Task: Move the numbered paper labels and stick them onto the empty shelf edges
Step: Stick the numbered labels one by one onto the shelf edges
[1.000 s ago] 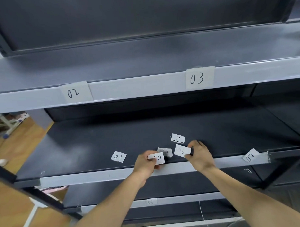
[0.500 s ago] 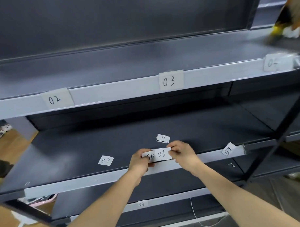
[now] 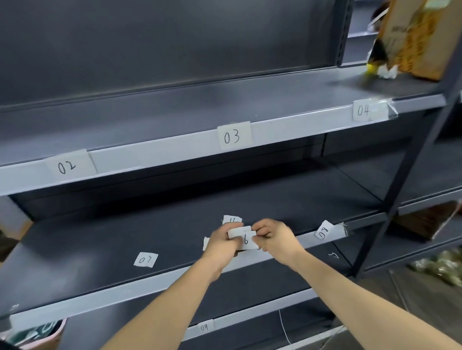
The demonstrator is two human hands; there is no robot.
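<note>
Above the middle shelf [image 3: 96, 253], my left hand [image 3: 221, 243] and my right hand [image 3: 272, 235] pinch a small stack of white paper labels [image 3: 244, 237] from either side; a "6" shows on the front one. Another label corner pokes out left of my left hand. Label 11 [image 3: 232, 219] lies on the shelf just behind the hands, and label 07 [image 3: 145, 259] lies loose to the left. Label 08 [image 3: 323, 229] sits at the middle shelf's light grey front edge [image 3: 150, 285]. Labels 02 [image 3: 68, 166], 03 [image 3: 233, 135] and 04 [image 3: 365, 110] are stuck on the upper shelf edge.
A label 09 [image 3: 205, 327] is on the lower shelf edge. A dark upright post [image 3: 413, 166] rises at the right. A cardboard box [image 3: 418, 29] stands on the upper shelf at the far right. A pink bin [image 3: 42, 338] is at lower left.
The view has swung right, bringing label 04 and the box into sight. My hands have drawn closer, stacking the labels together so that the 05 is now covered.
</note>
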